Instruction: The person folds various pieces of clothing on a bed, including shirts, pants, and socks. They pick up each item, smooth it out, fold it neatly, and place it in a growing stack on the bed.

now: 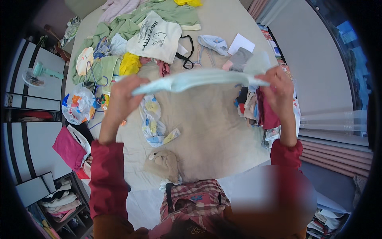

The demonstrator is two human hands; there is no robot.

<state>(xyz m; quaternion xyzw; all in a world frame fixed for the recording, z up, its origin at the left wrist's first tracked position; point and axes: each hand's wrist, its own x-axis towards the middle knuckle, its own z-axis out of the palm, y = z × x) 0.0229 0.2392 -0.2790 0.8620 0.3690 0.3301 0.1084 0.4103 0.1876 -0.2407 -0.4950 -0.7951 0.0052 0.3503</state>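
A pale mint-blue cloth (199, 81) is stretched above the bed between my two hands, its edge toward me and blurred by motion. I cannot tell what kind of garment it is. My left hand (126, 93) pinches one end, and my right hand (279, 89) grips the other. Beneath my right hand stands a row of folded clothes (251, 106) in beige, dark red and other colours. On the bed between my arms lie a white printed cloth (152, 123) with yellow and blue patches and a beige fuzzy item (162, 165).
Across the bed (211, 135) lie a white tote bag (157, 38), green clothing (127, 27), a yellow cloth (130, 64) and a light-blue cap-like item (213, 44). A filled plastic bag (80, 104) sits at the left edge. Beyond are a fan (39, 73) and an open drawer (63, 203) of clothes.
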